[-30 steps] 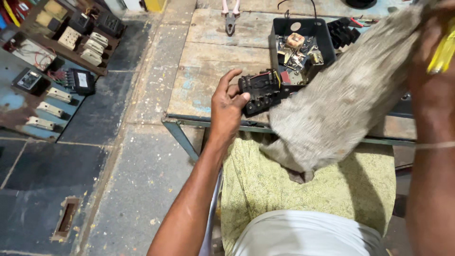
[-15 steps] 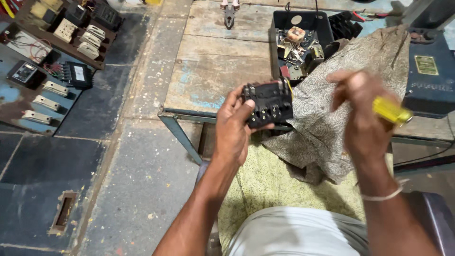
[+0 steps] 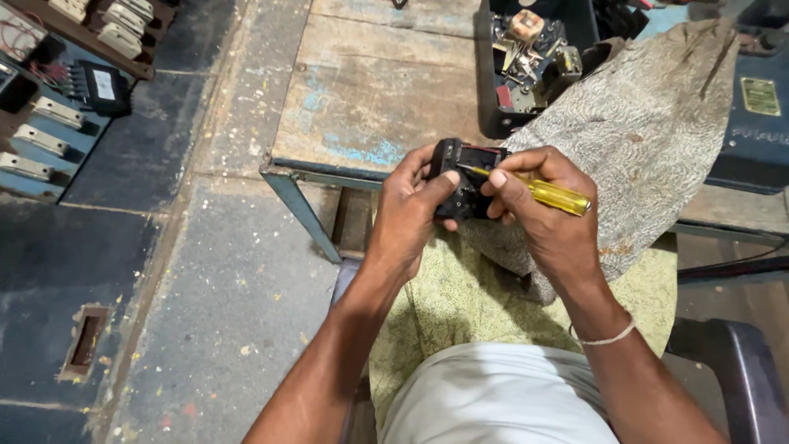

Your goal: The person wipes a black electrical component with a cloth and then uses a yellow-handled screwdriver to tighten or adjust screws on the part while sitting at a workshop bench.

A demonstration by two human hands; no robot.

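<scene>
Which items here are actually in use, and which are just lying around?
In use:
- black electrical part, held in left hand
- yellow screwdriver, in right hand, tip at the part

Lying about:
- grey cloth draped over the bench
- black tray of parts
- wooden bench
- switch units on the floor

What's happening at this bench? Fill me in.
A seated person is working on a small black electrical unit. The left hand grips it above the lap while the right hand holds a yellow-handled screwdriver with its tip at the unit's face. A grey cloth drapes over the wooden table beside them.
</scene>
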